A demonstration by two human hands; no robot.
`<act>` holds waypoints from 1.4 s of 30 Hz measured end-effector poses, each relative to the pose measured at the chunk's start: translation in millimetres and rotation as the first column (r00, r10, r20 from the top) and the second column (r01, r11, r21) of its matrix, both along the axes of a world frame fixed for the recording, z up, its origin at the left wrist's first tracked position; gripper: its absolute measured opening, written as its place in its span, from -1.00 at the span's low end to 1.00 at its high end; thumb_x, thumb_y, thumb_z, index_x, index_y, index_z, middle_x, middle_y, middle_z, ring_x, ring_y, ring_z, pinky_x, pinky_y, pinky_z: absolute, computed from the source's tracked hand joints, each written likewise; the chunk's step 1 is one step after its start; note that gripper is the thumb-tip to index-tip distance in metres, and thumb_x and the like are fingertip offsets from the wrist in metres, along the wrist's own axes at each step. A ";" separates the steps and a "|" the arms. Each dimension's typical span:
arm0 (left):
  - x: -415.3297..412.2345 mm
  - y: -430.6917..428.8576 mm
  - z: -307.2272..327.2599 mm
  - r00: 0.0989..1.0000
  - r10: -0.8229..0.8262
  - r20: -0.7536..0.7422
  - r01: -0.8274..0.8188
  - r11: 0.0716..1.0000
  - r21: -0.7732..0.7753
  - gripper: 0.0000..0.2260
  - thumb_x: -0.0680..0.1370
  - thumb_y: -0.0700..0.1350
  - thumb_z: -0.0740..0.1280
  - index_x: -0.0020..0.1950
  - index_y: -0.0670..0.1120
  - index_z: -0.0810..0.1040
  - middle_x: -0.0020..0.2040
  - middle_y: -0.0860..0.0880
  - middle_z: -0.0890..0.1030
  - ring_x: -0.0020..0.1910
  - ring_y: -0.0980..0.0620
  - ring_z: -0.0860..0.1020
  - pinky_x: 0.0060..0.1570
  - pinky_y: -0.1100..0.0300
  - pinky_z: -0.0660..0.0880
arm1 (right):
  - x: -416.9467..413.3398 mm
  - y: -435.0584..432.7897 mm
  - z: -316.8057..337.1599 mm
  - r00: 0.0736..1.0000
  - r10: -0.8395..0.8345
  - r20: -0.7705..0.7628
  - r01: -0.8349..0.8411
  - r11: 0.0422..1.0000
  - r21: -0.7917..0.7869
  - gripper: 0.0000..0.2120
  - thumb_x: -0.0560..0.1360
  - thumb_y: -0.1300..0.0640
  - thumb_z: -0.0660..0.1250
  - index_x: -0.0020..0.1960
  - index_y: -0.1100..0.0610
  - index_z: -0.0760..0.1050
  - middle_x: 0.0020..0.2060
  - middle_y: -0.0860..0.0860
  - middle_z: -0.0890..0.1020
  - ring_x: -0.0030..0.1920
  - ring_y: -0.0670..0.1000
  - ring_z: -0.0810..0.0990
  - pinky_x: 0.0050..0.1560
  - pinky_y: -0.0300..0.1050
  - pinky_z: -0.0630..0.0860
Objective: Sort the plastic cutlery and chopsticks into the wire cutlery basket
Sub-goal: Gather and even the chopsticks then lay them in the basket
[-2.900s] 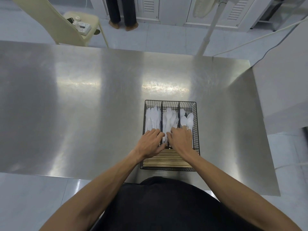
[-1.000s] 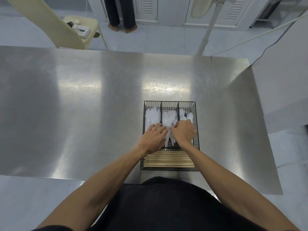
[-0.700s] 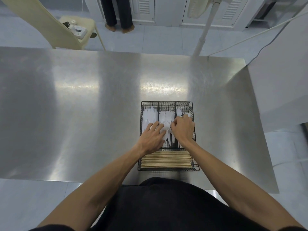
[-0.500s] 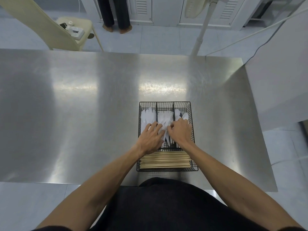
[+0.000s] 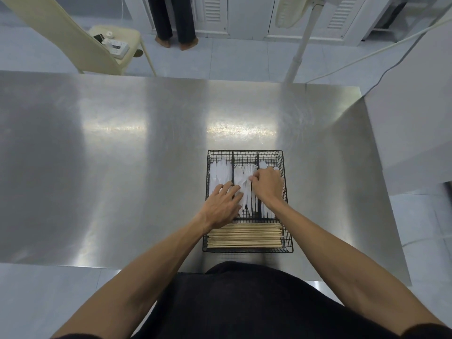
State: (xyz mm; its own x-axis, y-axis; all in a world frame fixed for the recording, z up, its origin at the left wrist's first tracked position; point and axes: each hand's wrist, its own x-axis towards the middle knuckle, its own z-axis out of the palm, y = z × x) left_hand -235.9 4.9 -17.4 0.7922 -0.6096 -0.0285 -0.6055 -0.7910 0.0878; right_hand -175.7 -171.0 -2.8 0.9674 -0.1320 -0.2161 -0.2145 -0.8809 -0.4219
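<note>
Basket [image 5: 245, 151] on bench [image 5: 122, 167], near edge by me. My left hand [image 5: 223, 204] flat, fingers spread, resting across knives [image 5: 219, 171] in left slot and forks [image 5: 245, 172] in middle slot. My right hand [image 5: 267, 185] curled, fingertips pinching forks. Spoons [image 5: 263, 164] in right slot, mostly under right hand. Chopsticks [image 5: 244, 237] crosswise in near slot.

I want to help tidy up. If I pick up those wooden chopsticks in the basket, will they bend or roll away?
The chopsticks look thin, straight and wooden, so they are probably stiff and light. Loose ones might roll on the smooth steel table, though the wire basket should hold them.
</note>
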 end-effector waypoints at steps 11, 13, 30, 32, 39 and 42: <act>-2.9 11.0 2.3 0.999 0.036 0.007 -0.035 0.997 -0.067 -0.64 0.63 -0.02 0.18 0.38 -0.14 0.44 0.44 -0.21 0.42 0.37 -0.19 0.40 0.32 -0.10 0.40 | -19.4 -23.6 -1.3 0.988 0.061 0.140 -0.075 0.992 0.100 -0.77 0.60 0.01 0.34 0.11 0.10 0.70 -0.07 0.05 0.62 0.04 0.07 0.52 0.06 0.02 0.50; -1.5 15.3 2.9 0.996 0.086 -0.009 -0.087 0.991 -0.099 -0.64 0.63 -0.03 0.18 0.37 -0.15 0.45 0.44 -0.23 0.42 0.38 -0.21 0.41 0.35 -0.12 0.39 | -21.2 -29.6 2.4 0.984 0.050 0.172 -0.062 0.996 0.064 -0.79 0.61 0.05 0.33 0.10 0.12 0.68 -0.06 0.05 0.61 0.05 0.07 0.52 0.02 -0.01 0.51; -15.2 52.1 2.0 0.582 0.582 -0.568 -0.784 0.588 -0.201 -0.60 0.62 0.00 0.32 0.39 -0.18 0.46 0.19 -0.11 0.55 0.01 0.05 0.49 0.13 0.11 0.46 | -62.0 -58.9 -0.5 0.977 -0.180 -0.117 0.172 0.982 -0.076 -0.71 0.61 0.23 0.25 0.31 0.23 0.38 0.16 0.16 0.50 -0.01 0.19 0.57 -0.12 0.02 0.42; -15.7 48.7 1.1 0.589 0.567 -0.576 -0.782 0.580 -0.228 -0.75 0.63 -0.05 0.30 0.24 -0.15 0.54 0.04 -0.06 0.59 -0.07 0.04 0.52 0.02 0.15 0.53 | -65.6 -60.1 -4.2 0.974 -0.170 -0.147 0.160 0.984 -0.082 -0.82 0.60 0.27 0.21 0.20 0.24 0.40 0.05 0.16 0.56 -0.11 0.17 0.54 -0.16 0.02 0.42; -2.2 39.2 -1.8 0.598 0.567 -0.567 -0.761 0.623 -0.179 -0.91 0.63 -0.20 0.19 0.07 -0.19 0.45 -0.18 -0.08 0.56 -0.32 0.03 0.46 -0.36 0.18 0.29 | -61.7 -68.2 -11.0 0.983 -0.153 -0.103 0.145 0.986 -0.087 -0.86 0.60 0.32 0.19 0.13 0.22 0.44 -0.16 0.08 0.59 -0.23 0.12 0.52 -0.26 -0.02 0.42; 17.0 33.5 -3.1 0.627 0.554 -0.548 -0.735 0.654 -0.180 -0.89 0.61 -0.20 0.19 0.06 -0.20 0.46 -0.16 -0.12 0.58 -0.28 -0.05 0.50 -0.31 0.10 0.35 | -46.7 -76.5 -10.7 0.980 -0.172 -0.099 0.163 0.982 -0.090 -0.87 0.59 0.32 0.19 0.11 0.21 0.45 -0.12 0.12 0.64 -0.22 0.13 0.54 -0.25 -0.01 0.44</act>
